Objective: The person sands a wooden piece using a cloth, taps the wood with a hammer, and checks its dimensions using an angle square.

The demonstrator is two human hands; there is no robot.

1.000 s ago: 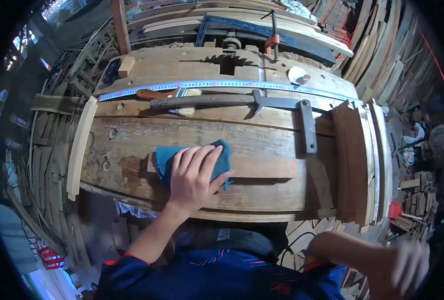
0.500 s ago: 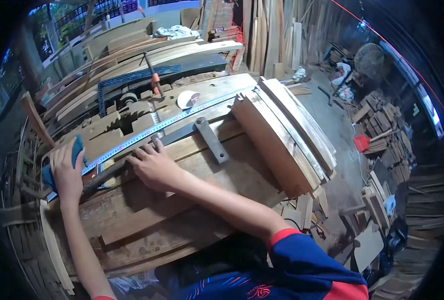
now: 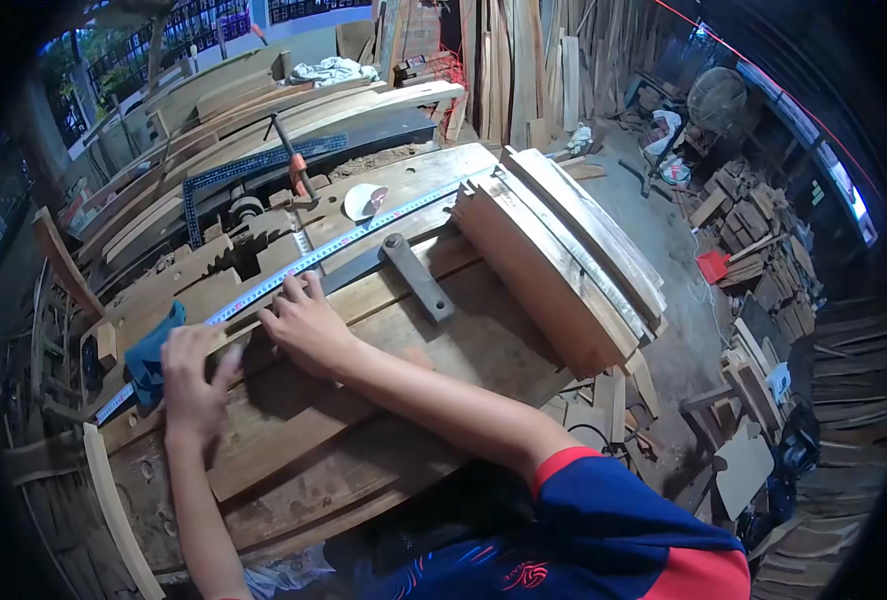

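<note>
My right hand (image 3: 309, 328) is at the middle of the bench, fingers curled over the long-handled tool near its metal head (image 3: 356, 270). Most of the handle is hidden by my hands. To its left, my left hand (image 3: 194, 395) is blurred by motion, just right of a teal cloth (image 3: 154, 352); what its fingers hold cannot be made out. The cloth lies bunched over the left part of a measuring tape (image 3: 314, 258). Nearer my body, a reddish wooden board (image 3: 274, 448) rests on the workbench (image 3: 364, 492).
A flat metal bar (image 3: 419, 279) lies right of the tool head. Curved boards (image 3: 554, 270) stand at the bench's right end. Behind the tape are a round white piece (image 3: 362, 203), a clamp (image 3: 299, 172) and a blue square (image 3: 192, 205). A wood block (image 3: 107, 343) sits far left.
Both hands have moved from the near board and my right side to the tool and tape. The cloth went to the far left; my left hand has since shifted right of it. The view has turned right.
</note>
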